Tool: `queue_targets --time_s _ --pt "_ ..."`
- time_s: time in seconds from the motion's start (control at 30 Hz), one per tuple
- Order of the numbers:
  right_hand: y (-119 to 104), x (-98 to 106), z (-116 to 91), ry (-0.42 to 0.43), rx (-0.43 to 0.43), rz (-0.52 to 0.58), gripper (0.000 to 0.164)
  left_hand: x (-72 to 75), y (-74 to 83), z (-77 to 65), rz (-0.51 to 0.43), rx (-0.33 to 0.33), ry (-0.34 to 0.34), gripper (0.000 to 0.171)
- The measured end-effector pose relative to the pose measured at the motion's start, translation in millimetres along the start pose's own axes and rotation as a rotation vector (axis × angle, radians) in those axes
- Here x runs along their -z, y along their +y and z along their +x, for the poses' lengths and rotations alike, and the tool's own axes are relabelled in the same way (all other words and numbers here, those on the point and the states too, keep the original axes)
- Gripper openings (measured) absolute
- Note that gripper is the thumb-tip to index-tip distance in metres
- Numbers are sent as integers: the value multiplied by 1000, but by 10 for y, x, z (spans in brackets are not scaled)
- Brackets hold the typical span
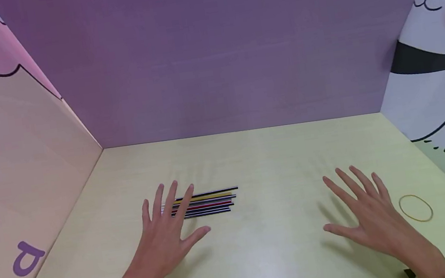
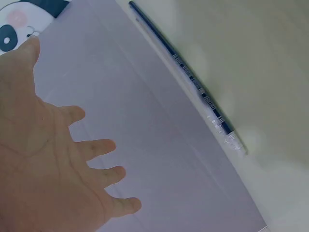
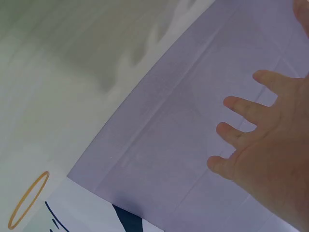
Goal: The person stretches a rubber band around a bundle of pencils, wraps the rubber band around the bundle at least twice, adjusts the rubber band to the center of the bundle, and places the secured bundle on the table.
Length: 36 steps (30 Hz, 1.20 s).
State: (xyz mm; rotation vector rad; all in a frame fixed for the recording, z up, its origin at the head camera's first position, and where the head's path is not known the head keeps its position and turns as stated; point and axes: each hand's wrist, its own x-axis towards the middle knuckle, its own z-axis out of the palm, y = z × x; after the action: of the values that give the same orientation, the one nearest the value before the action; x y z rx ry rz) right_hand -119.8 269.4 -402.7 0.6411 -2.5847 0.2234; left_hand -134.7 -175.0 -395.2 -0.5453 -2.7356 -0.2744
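A row of several slim pencil-like sticks (image 1: 210, 204), mostly dark with a yellow and a red one among them, lies side by side left of the middle. My left hand (image 1: 162, 243) hovers over their left ends with its fingers spread, hiding part of them. In the left wrist view one dark stick (image 2: 195, 83) shows printed marks and a clear end. My right hand (image 1: 373, 222) is held palm down over the right side of the table, fingers spread and holding nothing. Just right of it lies a thin yellow rubber band (image 1: 431, 212).
The pale table (image 1: 268, 161) meets a purple back wall (image 1: 229, 62). A pinkish panel with letters (image 1: 26, 138) stands at the left, and a panel with a cartoon panda (image 1: 438, 94) at the right.
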Motion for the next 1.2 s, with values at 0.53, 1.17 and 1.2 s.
queue_targets --time_s 0.53,1.17,1.2 --pt "-1 97 215 -92 -2 104 86 301 -485 -11 -522 133 -61 57" --pt "-208 -312 775 -424 -316 994 58 117 -924 34 -1071 300 -90 65" --pt "-217 -331 806 -440 -331 1033 57 98 -933 50 -1070 302 -99 66"
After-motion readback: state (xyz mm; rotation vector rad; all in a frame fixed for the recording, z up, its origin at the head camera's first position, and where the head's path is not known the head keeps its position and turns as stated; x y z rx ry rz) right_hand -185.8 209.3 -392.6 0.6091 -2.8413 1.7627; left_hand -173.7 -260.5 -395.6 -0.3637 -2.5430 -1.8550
